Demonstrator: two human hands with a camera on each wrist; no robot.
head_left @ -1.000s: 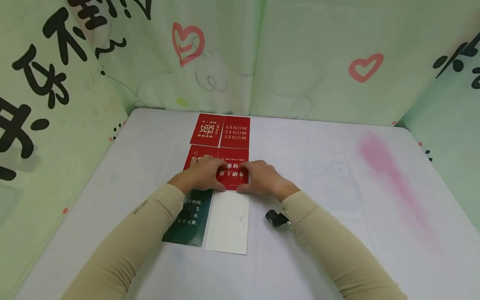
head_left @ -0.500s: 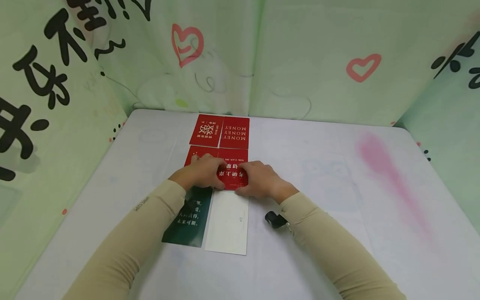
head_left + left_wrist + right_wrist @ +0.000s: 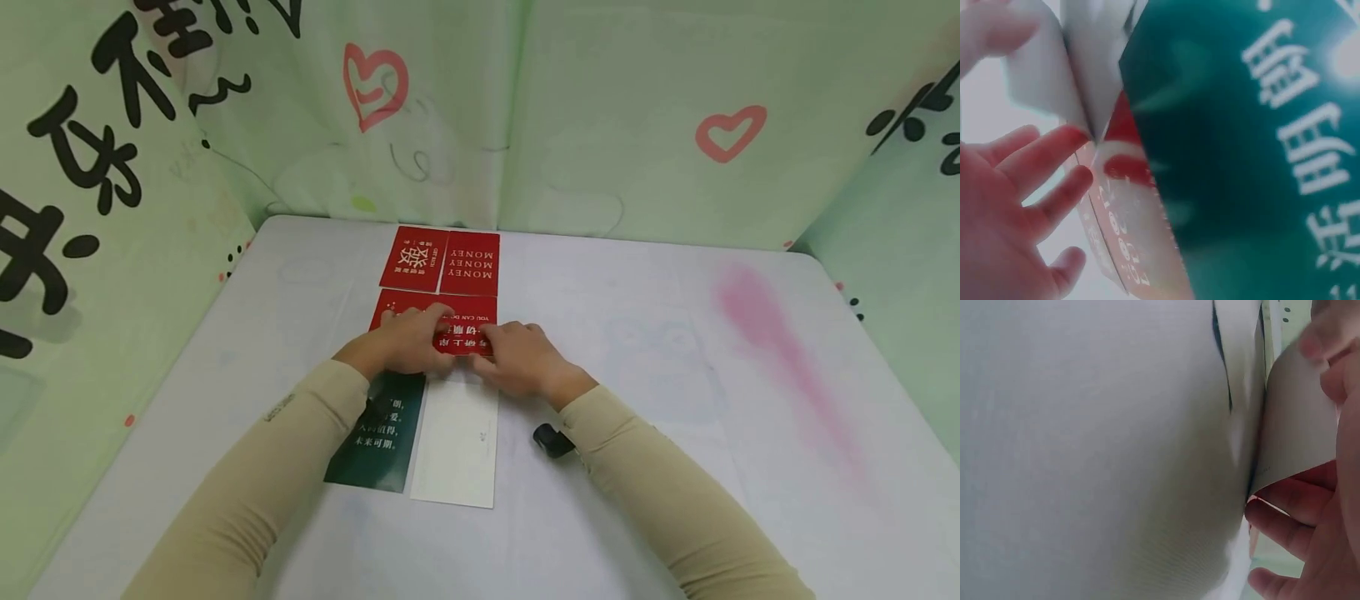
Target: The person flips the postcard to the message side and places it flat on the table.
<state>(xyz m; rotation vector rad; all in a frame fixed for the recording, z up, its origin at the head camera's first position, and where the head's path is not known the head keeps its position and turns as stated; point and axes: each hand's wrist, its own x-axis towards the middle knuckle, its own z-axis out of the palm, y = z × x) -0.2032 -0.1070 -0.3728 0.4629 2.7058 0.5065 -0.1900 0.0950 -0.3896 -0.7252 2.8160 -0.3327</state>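
Observation:
A red card with white Chinese writing (image 3: 463,330) is between my two hands in the head view, its near edge raised. My left hand (image 3: 412,340) pinches it on the left, and my right hand (image 3: 521,358) grips its right edge. The right wrist view shows the card's pale underside (image 3: 1297,419) bent upward, with fingers behind it. Another red card (image 3: 405,300) lies flat, partly hidden by my left hand. Below the hands lie a dark green card with white writing (image 3: 382,442) and a white card (image 3: 456,450), side by side.
Two more red cards, one with a large character (image 3: 414,260) and one reading MONEY (image 3: 471,265), lie at the back edge of the white table (image 3: 615,333). A black wrist device (image 3: 553,440) hangs under the right sleeve. Green cloth (image 3: 600,108) surrounds the table.
The near edge of the held red card has come up off the table, and the thumbs have shifted slightly away from me. The other cards have stayed in place.

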